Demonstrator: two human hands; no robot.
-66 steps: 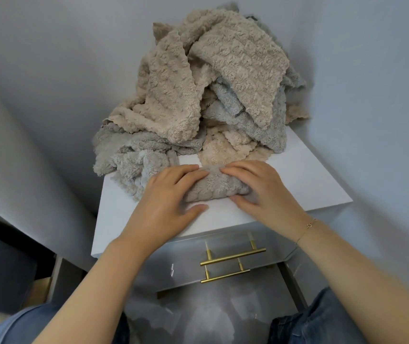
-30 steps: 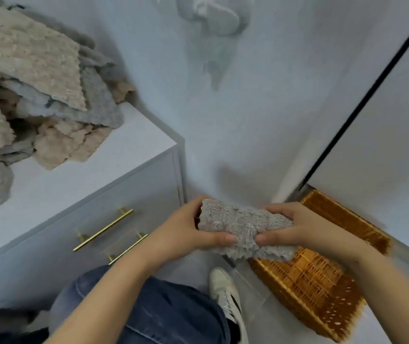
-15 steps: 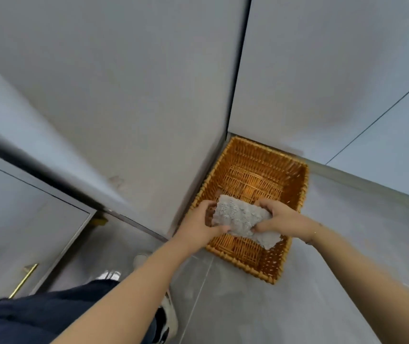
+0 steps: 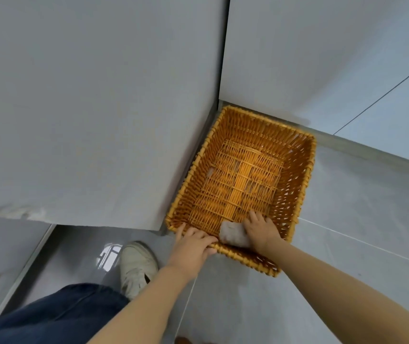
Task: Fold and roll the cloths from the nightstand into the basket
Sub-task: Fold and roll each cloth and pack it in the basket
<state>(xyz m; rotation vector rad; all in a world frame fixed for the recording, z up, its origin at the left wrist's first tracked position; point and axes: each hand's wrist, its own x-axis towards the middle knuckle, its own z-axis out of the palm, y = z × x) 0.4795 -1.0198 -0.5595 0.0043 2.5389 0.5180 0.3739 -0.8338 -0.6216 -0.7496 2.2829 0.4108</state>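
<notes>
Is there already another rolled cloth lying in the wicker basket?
No, the wicker basket shows bare weave apart from the one grey rolled cloth at its near wall.

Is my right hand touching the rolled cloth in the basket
Touching. The head view shows the right hand laid over the rolled grey cloth at the basket's near wall, no gap between them.

Wicker basket (image 4: 295,180) on grey floor (image 4: 362,219)
</notes>
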